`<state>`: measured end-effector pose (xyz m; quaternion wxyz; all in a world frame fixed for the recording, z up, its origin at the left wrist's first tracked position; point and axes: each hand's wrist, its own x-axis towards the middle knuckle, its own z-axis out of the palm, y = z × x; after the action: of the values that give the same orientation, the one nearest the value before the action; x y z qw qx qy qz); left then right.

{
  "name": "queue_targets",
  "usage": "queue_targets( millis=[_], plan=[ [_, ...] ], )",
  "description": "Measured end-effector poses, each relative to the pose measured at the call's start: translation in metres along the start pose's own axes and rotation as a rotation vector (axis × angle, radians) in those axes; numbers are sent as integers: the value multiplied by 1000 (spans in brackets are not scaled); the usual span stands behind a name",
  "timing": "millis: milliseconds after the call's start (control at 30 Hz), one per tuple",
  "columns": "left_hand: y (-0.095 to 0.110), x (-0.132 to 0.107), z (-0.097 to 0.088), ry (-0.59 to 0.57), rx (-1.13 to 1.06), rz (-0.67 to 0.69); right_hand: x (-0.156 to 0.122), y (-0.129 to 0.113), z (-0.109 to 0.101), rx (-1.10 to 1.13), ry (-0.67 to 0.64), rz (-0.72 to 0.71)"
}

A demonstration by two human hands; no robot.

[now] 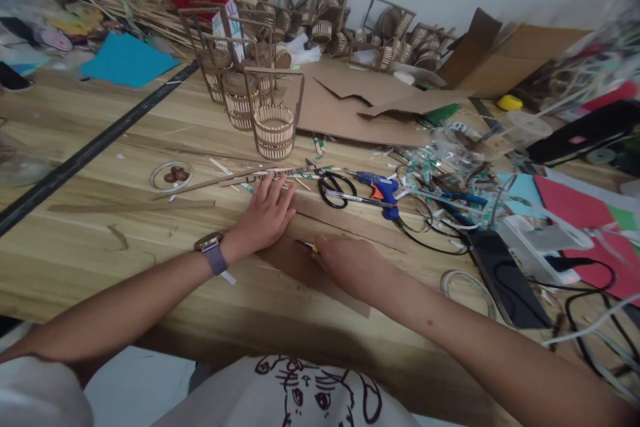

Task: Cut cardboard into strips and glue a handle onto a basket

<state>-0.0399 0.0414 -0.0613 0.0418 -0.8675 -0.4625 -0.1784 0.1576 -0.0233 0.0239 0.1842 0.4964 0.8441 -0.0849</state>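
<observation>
My left hand lies flat with fingers spread, pressing on a piece of brown cardboard on the table. A watch with a purple strap is on that wrist. In my closed right hand is a craft knife, its dark blade and a bit of yellow showing. The blade points left, over the cardboard; whether it touches is unclear. A long cut brown strip lies just beyond both hands. Past my left fingertips is a thin stick with dark marks.
Black scissors, a pen and a blue glue gun lie beyond my right hand. Small slatted buckets with tall handles stand farther back. A phone, power strip and cables are at the right. A tape ring encircles brown beads.
</observation>
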Motion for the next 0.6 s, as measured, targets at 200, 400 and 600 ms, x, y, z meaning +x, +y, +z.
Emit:
queue_targets(
  millis=[200, 400, 600],
  plan=[
    [1, 0, -1, -1, 29, 10, 1, -4, -2, -24, -7, -2],
    [2, 0, -1, -27, 26, -6, 5, -9, -12, -48, -43, 5],
    [0, 0, 0, -44, 15, -18, -7, -7, -23, -90, -103, 9]
  ],
)
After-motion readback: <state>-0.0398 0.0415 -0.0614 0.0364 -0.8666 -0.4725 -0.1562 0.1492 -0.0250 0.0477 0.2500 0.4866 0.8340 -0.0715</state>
